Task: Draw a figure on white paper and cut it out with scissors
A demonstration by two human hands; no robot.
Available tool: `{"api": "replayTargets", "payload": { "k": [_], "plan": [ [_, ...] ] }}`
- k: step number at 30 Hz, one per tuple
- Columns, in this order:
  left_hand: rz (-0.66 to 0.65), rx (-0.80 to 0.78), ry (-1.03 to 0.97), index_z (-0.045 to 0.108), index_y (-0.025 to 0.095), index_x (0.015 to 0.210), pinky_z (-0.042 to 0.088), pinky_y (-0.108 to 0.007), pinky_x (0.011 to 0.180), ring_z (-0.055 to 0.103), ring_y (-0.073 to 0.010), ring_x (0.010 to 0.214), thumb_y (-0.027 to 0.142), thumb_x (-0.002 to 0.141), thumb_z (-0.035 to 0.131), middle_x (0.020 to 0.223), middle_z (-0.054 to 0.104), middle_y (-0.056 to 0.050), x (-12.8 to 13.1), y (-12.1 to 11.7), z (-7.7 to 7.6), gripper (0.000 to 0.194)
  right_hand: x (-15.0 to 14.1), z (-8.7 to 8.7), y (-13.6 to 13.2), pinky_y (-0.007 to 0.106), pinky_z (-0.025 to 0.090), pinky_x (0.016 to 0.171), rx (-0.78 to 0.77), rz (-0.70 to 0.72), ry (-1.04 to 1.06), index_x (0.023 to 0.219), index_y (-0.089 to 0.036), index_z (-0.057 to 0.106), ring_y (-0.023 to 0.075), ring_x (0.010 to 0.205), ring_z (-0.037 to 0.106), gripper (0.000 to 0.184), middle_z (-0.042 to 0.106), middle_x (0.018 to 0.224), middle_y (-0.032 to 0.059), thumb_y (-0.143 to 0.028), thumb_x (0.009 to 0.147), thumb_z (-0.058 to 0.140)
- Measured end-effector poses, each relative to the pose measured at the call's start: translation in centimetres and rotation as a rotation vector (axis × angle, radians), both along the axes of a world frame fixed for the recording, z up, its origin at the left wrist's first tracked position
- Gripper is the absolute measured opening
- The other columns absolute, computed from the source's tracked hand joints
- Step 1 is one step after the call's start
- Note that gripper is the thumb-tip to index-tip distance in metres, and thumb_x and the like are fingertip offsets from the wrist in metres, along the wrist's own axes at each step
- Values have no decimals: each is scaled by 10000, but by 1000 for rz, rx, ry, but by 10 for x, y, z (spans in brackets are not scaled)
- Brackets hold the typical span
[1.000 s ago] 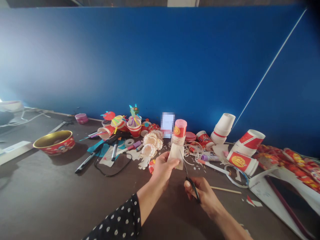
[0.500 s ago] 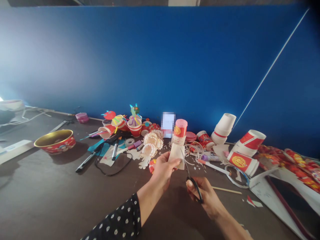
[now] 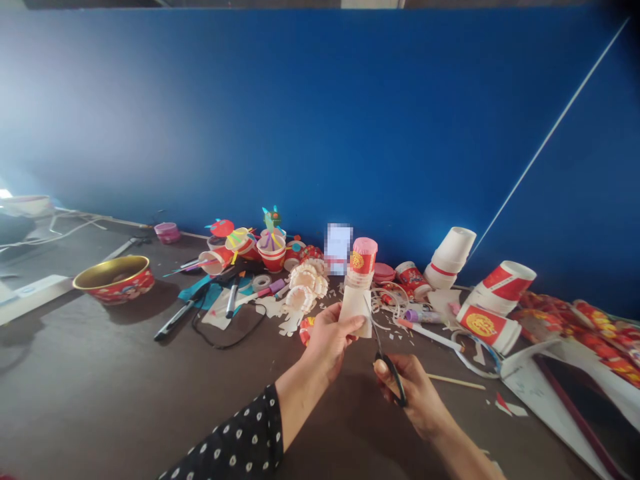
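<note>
Between its thumb and fingers, my left hand point(image 3: 327, 343) pinches a white piece of paper point(image 3: 354, 308) above the table. A pair of scissors point(image 3: 393, 380) with black handles is gripped by my right hand point(image 3: 413, 393). Its blades point away from me and lie along the paper's right edge; I cannot tell how far apart they are. Right behind the paper stands a red paper cup point(image 3: 365, 257) with a pink top. Small white paper scraps point(image 3: 400, 339) lie around the paper. A red-and-yellow piece point(image 3: 306, 330) shows partly behind my left wrist.
A gold-rimmed bowl point(image 3: 116, 283) stands at the left. Decorated paper cups point(image 3: 273, 255), a black marker point(image 3: 233, 299) and frilled white paper cups point(image 3: 300, 297) crowd the back. To the right are stacked white cups point(image 3: 450, 257), red-white cups point(image 3: 493, 323), a wooden stick point(image 3: 457, 382) and a phone point(image 3: 590, 407).
The whole view has shifted slightly, so things appear a little farther right. Both hands keep their hold, and the scissors stay at the paper's right edge.
</note>
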State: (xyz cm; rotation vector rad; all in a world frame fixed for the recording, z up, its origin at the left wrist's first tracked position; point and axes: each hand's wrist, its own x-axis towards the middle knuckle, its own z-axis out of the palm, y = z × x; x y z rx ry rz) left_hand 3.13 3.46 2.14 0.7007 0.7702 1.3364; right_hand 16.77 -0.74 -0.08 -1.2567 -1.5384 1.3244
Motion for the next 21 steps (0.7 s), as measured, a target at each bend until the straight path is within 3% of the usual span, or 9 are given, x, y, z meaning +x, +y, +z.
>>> {"api": "replayTargets", "payload": {
  "k": [11,21],
  "plan": [
    [-20,-21,-62,624,121,731,317,-211,479,513,-81,492,182,520,734,606,608,-15,2,-1,-2,246,-3,2,-1,220,211,399,20,-23,-11,484,-190,377,74,405,279,521,334,431,-55,-671,646,493],
    [4,-64,-63,632,139,800,381,-222,508,567,-115,552,250,524,740,678,645,-33,0,-1,6,317,-1,-2,-1,220,220,404,29,-25,-20,494,-190,384,79,409,295,502,343,438,-54,-648,674,487]
  ]
}}
